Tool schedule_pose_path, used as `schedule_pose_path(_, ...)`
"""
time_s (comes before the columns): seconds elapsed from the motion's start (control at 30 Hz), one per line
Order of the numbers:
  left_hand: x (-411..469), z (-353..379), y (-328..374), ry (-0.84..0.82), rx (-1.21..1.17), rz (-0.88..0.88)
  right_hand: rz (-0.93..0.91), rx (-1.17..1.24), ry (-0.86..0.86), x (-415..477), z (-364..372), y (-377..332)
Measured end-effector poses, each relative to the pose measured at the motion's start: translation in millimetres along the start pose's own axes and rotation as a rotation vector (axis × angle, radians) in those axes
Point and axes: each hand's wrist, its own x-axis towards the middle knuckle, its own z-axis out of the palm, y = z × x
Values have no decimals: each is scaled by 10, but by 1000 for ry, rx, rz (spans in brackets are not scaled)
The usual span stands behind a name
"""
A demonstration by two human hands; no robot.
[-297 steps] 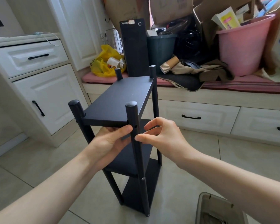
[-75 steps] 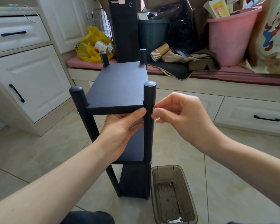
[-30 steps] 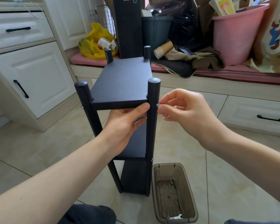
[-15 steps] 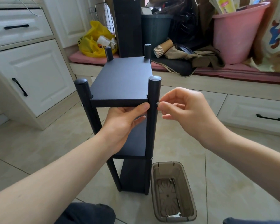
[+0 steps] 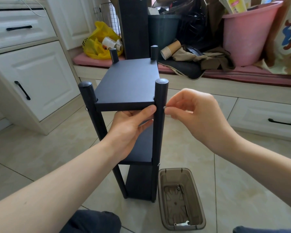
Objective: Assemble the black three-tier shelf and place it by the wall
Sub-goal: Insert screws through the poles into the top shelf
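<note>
Almost nothing moves over the last half second. The right hand [image 5: 196, 118] stays at the outer side of the near-right post [image 5: 158, 135], thumb and index fingertip pinching a small silver screw [image 5: 164, 107] level with the top board [image 5: 129, 81]. Its other fingers curl loosely behind. The screw head shows against the post; how far in it sits can't be told.

The left hand [image 5: 129, 126] holds as before, gripping the top board: thumb along the front edge with its tip touching the near-right post, fingers tucked under the board.

Against the oldest frame the difference is bigger. The black three-tier shelf [image 5: 139, 182] sat skewed to the view then, and only a corner of the brown tray [image 5: 181, 199] showed. Now the shelf faces the camera nearly end-on and the tray is fully in view on the floor [image 5: 32, 157], just beside the near-right foot. Both hands work the same corner in both frames.

The shelf stands upright on the tiles, three boards between four posts, in front of the bench [image 5: 259, 75]. More screw heads show: a left-post screw [image 5: 86, 108] and a middle-tier screw [image 5: 158, 164].

The tray holds a small flat wrench [image 5: 183, 223] at its near end and a few small metal pieces [image 5: 179, 187] at the far end.

On the bench are a pink bucket [image 5: 245, 34], yellow bag [image 5: 96, 46], paper cups [image 5: 170, 50] and black tower [image 5: 134, 31]. A white cabinet [image 5: 37, 78] stands at left.
</note>
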Motion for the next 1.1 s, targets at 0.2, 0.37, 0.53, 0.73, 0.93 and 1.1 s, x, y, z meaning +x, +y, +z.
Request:
schedule_pose_path(0.2,3,20,-10,45,30,-12,-140,-200,-9,12,-21,-43)
schedule_pose_path(0.37,-6,18,-8,40,22,-22,51,39,-4,19,4,-49)
schedule_pose_path(0.53,-18,-4,10,17,26,-20,245,302,-57,17,10,-50)
schedule_pose_path(0.73,-26,21,13,10,23,-21,263,326,-43,32,-4,-13)
schedule_pose_path(0.93,-31,29,20,1,20,-7,44,21,0,70,-3,-6)
schedule_pose_path(1.1,-28,-5,23,8,38,-2,-30,-44,-40,121,-23,-19)
